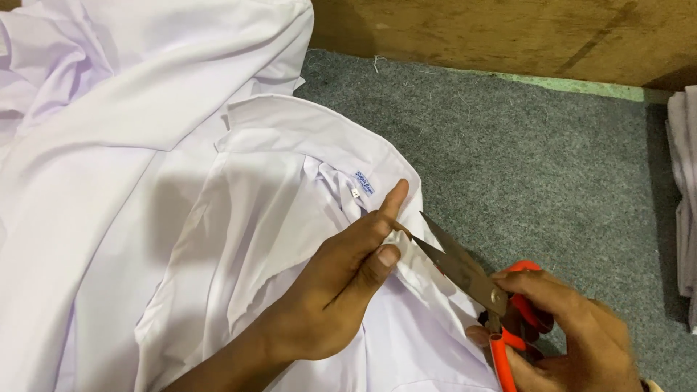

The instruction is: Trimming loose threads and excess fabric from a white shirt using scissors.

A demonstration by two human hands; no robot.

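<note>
- Pinching a fold of white cotton shirt (218, 189) near its collar, the left hand (341, 283) was closed on cloth.
- Right hand (573, 334) gripped orange-handled steel scissors (472, 279), blades parted at the fold.
- Shirt lay on grey felt tabletop (530, 160), left side, near the wooden back wall (508, 33).

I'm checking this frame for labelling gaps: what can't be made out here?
Head view only:
- Scissors: handles hidden by the right hand, cut by the bottom edge.
- White shirt: what the blade tips meet is hidden by the left hand.
- Collar label: too small.
- Folded cloth: cut by the right edge.
</note>
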